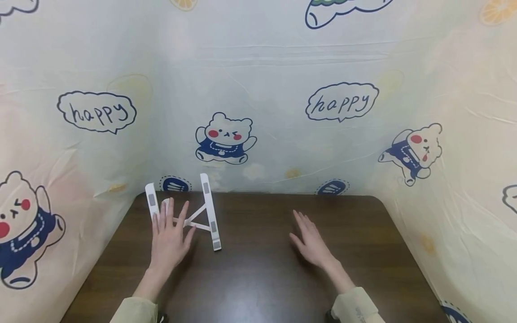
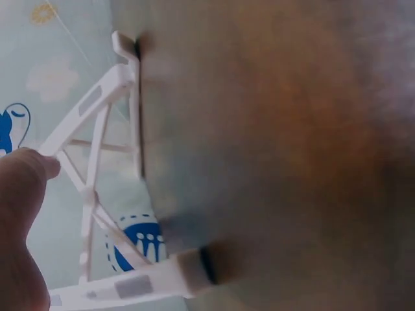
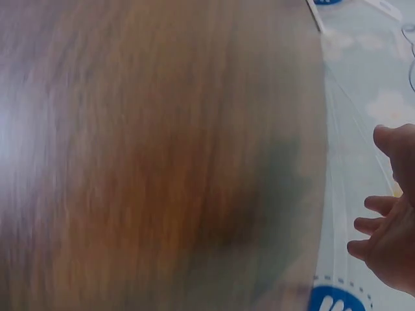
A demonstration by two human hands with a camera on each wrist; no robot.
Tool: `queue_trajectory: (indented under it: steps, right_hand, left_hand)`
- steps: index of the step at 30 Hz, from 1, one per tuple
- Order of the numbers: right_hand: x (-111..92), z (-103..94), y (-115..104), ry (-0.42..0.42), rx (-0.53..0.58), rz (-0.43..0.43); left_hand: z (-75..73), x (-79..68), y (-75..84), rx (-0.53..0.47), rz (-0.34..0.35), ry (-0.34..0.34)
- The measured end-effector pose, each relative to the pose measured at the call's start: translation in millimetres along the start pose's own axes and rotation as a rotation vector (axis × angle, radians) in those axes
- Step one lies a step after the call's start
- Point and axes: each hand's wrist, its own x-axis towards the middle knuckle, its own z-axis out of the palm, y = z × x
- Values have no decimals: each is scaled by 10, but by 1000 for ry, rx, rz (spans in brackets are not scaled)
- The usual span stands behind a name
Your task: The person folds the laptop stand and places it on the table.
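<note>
A white folding laptop stand (image 1: 206, 197) with grey pads on its two rails and crossed braces between them stands at the far left of the table. My left hand (image 1: 168, 240) lies over its left part with the fingers straight and spread, hiding some of the braces. In the left wrist view the thumb (image 2: 26, 181) overlaps the end of one rail of the stand (image 2: 91, 103); whether it presses on it I cannot tell. My right hand (image 1: 310, 240) is held over the right side of the table, fingers extended and thumb apart, with nothing in it.
The dark brown wooden table (image 1: 258, 278) has rounded far corners. A pale curtain (image 1: 274, 148) printed with bears and the word "happy" hangs close behind the table and along both sides.
</note>
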Motion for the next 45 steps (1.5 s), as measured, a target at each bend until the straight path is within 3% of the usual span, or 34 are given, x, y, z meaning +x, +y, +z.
queue_trajectory:
  steps: [5, 8, 15, 20, 23, 26, 30, 37, 45]
  right_hand:
    - [75, 191, -172, -59, 95, 9]
    - [126, 283, -300, -90, 192, 34]
    - [290, 510, -532, -92, 314, -15]
    - [408, 669, -672, -87, 396, -96]
    - [469, 762, -771, -115, 446, -82]
    - [533, 856, -877, -153, 505, -8]
    - [620, 978, -992, -139, 557, 42]
    - [683, 1108, -1158, -118, 597, 65]
    - [717, 1275, -1303, -148, 544, 51]
  left_hand:
    - [-20, -78, -115, -83, -99, 129]
    - [-70, -116, -168, -149, -195, 144]
    - [-174, -225, -308, -197, -333, 77]
    - [-229, -274, -368, -247, -439, -20]
    - [-237, -300, -394, -287, -496, -72]
    - [-228, -321, -419, -337, -527, -84]
    - [-213, -342, -439, -411, -555, -83]
    - [-176, -346, -477, -484, -601, -109]
    - [-165, -357, -526, -465, -610, -112]
